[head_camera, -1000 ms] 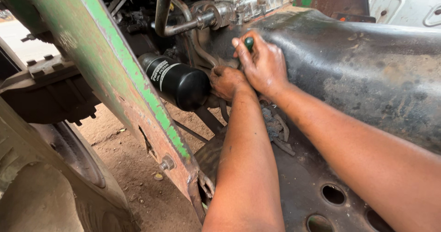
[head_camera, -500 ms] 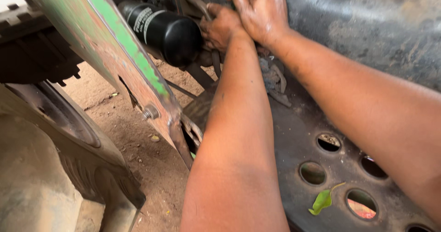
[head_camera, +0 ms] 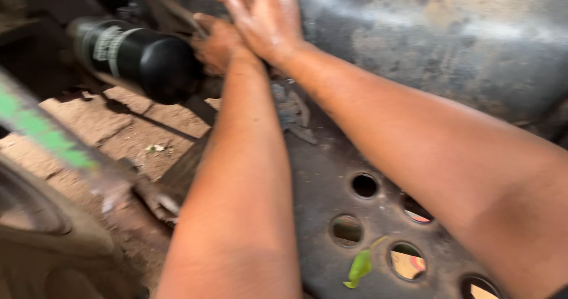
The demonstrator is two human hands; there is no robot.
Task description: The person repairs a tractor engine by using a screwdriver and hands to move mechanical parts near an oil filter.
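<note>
Right hand (head_camera: 266,21): fingertips cut off by the top edge.
Left hand (head_camera: 218,43): fingers hidden behind the right hand.
Green painted metal bar (head_camera: 41,130): motion-blurred, left of the black cylindrical filter canister (head_camera: 139,56).

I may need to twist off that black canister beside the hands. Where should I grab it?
Grip the black canister around its smooth rounded body near the free domed end, coming from the open lower left. It lies roughly level, and the left hand and machine parts crowd its right side.
</note>
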